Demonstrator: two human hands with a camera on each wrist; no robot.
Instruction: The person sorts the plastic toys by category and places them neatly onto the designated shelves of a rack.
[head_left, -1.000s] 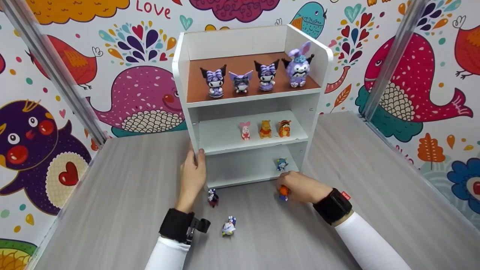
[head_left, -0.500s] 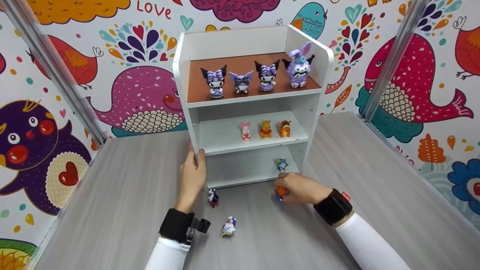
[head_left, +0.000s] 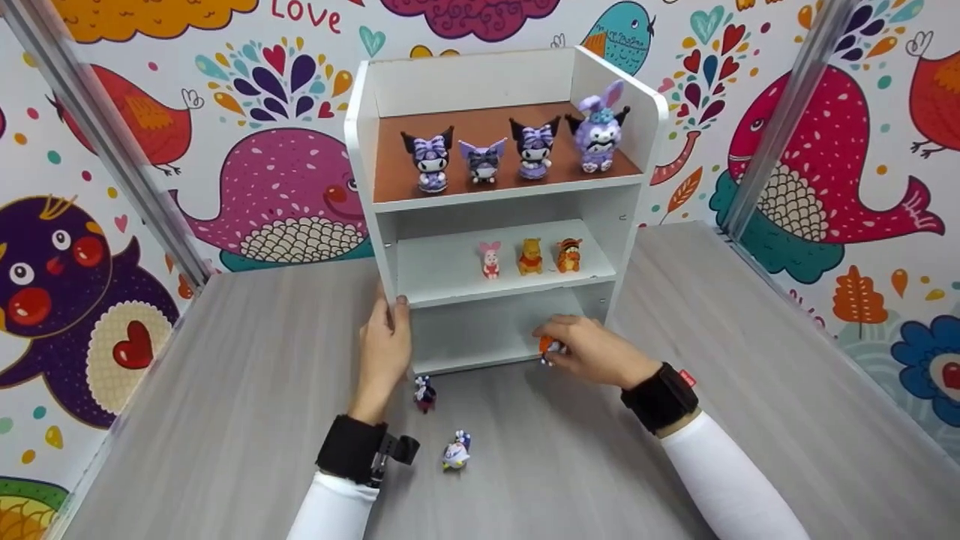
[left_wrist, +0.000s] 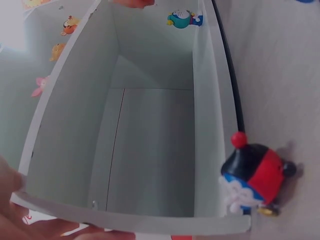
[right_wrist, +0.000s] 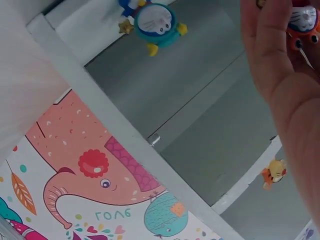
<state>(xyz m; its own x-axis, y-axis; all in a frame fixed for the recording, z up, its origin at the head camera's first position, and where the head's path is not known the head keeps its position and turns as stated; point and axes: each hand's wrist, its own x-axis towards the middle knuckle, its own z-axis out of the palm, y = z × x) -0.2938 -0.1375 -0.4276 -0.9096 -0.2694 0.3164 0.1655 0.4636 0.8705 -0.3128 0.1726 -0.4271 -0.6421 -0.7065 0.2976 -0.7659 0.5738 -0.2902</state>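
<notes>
My right hand pinches a small orange-hooded figurine at the front of the bottom shelf, towards its right end. In the right wrist view its white face shows between the fingers. A teal-hooded figurine stands on that shelf, hidden behind my hand in the head view. My left hand grips the left side panel of the white shelf unit, thumb at the front edge. Near the unit's front left corner is a black-and-red-hooded figurine. Closer to me lies a white-and-blue figurine.
Several purple-and-black figurines stand on the brown top shelf. The middle shelf holds a pink piglet figurine, a yellow bear figurine and an orange tiger figurine. Patterned walls enclose the grey wood-look surface.
My right hand has lifted the orange-hooded figurine from in front of the unit up to the bottom shelf's front, covering the teal-hooded one. My left hand stays on the side panel.
</notes>
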